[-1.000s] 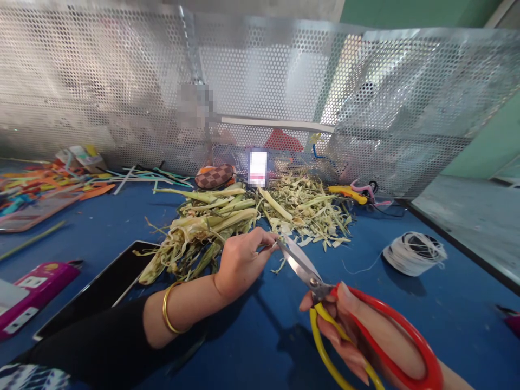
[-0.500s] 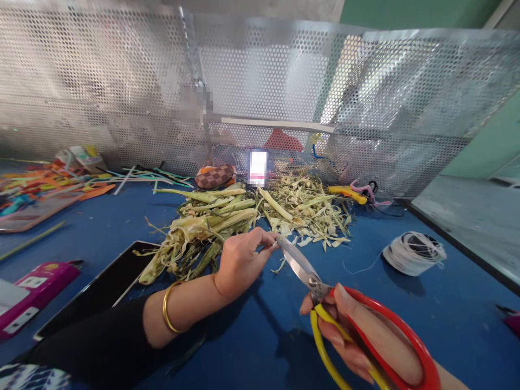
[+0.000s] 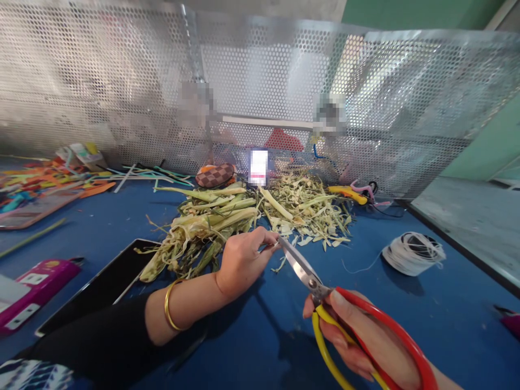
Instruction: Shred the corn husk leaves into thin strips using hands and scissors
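Observation:
Scissors (image 3: 301, 266) with one red and one yellow handle are in my right hand (image 3: 357, 322), its fingers wrapped round the handles and the blades close together. The blade tips point up and left, right at the fingertips of my left hand (image 3: 244, 262). Thumb and forefinger of that left hand are pinched together; whatever is between them is too small to make out. Behind the left hand lies a bundle of pale green dried husks (image 3: 215, 219). Beyond the blade tips is a heap of cut husk shreds (image 3: 312, 208), with a few scraps near the fingers.
A spool of white cord (image 3: 413, 253) stands on the blue table (image 3: 406, 336) at right. A dark tablet-like slab (image 3: 99, 287) and a magenta power strip (image 3: 40, 292) lie left. Along the perforated metal screen (image 3: 260, 70) are a checkered pouch (image 3: 215, 176), a yellow-handled tool (image 3: 347, 193) and colored strips (image 3: 40, 179).
Both hands stay almost in place. The scissors have shifted very slightly, with the blades still at the left fingertips. Behind the screen, a blurred patch now shows at right.

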`<state>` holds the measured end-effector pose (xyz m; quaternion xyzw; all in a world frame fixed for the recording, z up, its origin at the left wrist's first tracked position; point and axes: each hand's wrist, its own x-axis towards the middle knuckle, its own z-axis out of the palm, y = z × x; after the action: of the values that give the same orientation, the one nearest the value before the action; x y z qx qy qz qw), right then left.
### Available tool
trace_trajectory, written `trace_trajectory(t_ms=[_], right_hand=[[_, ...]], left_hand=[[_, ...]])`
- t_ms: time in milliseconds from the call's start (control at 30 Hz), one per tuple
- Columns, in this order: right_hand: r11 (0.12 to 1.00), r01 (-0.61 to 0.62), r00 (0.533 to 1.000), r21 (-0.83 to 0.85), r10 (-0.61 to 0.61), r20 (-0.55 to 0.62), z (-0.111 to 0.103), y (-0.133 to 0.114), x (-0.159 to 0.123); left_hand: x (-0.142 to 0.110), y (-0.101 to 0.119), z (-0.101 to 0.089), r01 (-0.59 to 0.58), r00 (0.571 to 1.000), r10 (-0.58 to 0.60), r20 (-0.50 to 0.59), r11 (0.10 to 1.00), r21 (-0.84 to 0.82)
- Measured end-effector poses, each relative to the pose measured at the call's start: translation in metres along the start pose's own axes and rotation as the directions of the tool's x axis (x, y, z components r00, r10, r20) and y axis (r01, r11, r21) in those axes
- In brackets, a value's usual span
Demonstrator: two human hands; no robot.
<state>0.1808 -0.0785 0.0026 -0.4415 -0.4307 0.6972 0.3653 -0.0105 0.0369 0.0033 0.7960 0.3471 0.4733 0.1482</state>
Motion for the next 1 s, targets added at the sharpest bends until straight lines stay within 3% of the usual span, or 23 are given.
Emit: trace_trajectory(t_ms=[100,200,300,333,400,467,500,567,633,700,833,1000], right_hand=[[0.998,0.055,0.998,0.003,-0.055,0.005,0.001,-0.003,-0.001],[0.977,0.21,0.975,-0.02,-0.211,-0.067,-0.005,-0.007,-0.004],[0.911,0.336,0.873,-0.24,-0.396,-0.283,-0.018,-0.011,-0.006],[0.878,0.314,0.82,-0.362,-0.443,-0.362,-0.023,-0.013,-0.004],[0.767,0.139,0.718,-0.627,-0.514,-0.469,-0.03,-0.016,0.001],[0.548,-0.116,0.664,-0.828,-0.577,-0.475,-0.036,-0.017,0.008],[0.412,-0.226,0.663,-0.883,-0.599,-0.449,-0.037,-0.016,0.012],[0.16,-0.344,0.713,-0.925,-0.597,-0.369,-0.038,-0.014,0.018],[-0.027,-0.347,0.791,-0.938,-0.545,-0.277,-0.036,-0.011,0.022],[-0.144,-0.274,0.859,-0.951,-0.481,-0.174,-0.034,-0.009,0.023],[-0.193,-0.121,0.904,-0.974,-0.427,-0.028,-0.027,-0.008,0.02],[-0.187,-0.114,0.911,-0.976,-0.411,-0.028,-0.02,-0.007,0.013]], left_hand=[[0.002,0.002,0.0,0.084,0.996,-0.083,0.009,0.995,-0.062],[0.005,0.002,0.002,0.227,0.972,-0.236,-0.009,0.946,-0.232],[0.01,0.003,0.004,0.367,0.92,-0.391,0.042,0.815,-0.449],[0.012,0.004,0.004,0.41,0.897,-0.435,0.077,0.754,-0.514],[0.014,0.007,0.003,0.492,0.844,-0.509,0.169,0.609,-0.622],[0.016,0.011,0.001,0.562,0.783,-0.559,0.274,0.446,-0.696],[0.017,0.013,-0.001,0.594,0.749,-0.576,0.329,0.362,-0.719],[0.018,0.016,-0.004,0.646,0.679,-0.597,0.427,0.209,-0.734],[0.019,0.019,-0.007,0.674,0.62,-0.615,0.487,0.1,-0.732],[0.019,0.023,-0.009,0.688,0.584,-0.625,0.518,0.042,-0.725],[0.019,0.033,-0.013,0.703,0.56,-0.63,0.539,0.016,-0.711],[0.014,0.049,-0.022,0.693,0.547,-0.675,0.495,0.033,-0.72]])
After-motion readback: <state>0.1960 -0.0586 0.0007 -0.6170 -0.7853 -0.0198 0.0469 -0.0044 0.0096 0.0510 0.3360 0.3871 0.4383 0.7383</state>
